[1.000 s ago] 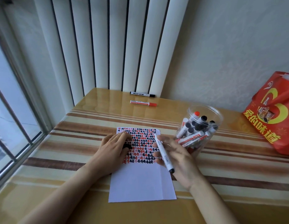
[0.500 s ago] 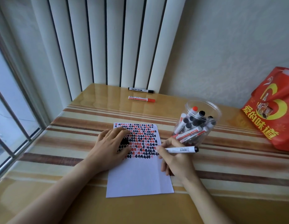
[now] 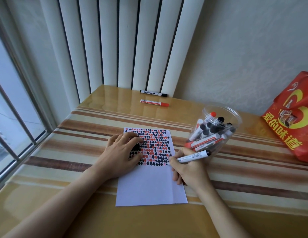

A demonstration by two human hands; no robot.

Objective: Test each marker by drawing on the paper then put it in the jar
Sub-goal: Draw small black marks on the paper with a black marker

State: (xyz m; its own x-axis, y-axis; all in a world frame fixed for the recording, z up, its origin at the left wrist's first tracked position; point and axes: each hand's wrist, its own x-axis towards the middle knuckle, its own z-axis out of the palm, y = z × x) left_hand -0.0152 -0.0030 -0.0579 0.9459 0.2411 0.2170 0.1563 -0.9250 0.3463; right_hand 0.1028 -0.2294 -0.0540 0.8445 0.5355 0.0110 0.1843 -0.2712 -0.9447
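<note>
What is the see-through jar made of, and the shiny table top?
The jar looks like clear plastic: you can see the markers through its thin, glossy wall. The table seems to have a glossy, striped wood-look covering, maybe vinyl or varnish; it mirrors the window light, so its real material is hard to tell.

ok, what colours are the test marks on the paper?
Red and black, in tight rows across the upper part of the paper; the lower part is blank. Head view.

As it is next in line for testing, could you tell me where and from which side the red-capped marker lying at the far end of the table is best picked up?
Pinch the red-capped marker across the middle of its white barrel, coming from above. It lies flat and crosswise, cap to the right, with open table around it. The black-capped marker lies parallel just behind, apart from it, so fingers should fit between.
</note>
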